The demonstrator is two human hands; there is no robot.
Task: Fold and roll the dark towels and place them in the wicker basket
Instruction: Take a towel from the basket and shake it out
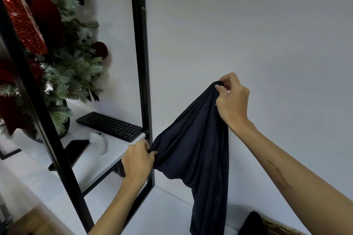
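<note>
To my left I see a black metal frame [142, 74] standing upright, and it sits just beside my left hand, close against the cloth. Behind it a white shelf [107, 156] carries a black keyboard [109, 126], a white mouse [99, 142] and a dark phone [73, 151] lying flat. A Christmas tree [63, 63] with red ornaments fills the upper left corner, its pot resting on the same shelf. A plain white wall [248, 25] backs everything.

At the lower right edge I can make out a sliver of the wicker basket [277, 227], with a second dark towel [250, 223] bunched at its rim; most of both is cut off.

My right hand [232, 99] is raised, fingers curled tight, pinching a gathered corner of the dark towel [198, 149]. My left hand [138, 158] is lower, clenched around another bunched part of the same towel. The cloth stretches slantwise between the two hands and hangs down in loose folds over the white bench [168, 213], its lower end running out of sight.
</note>
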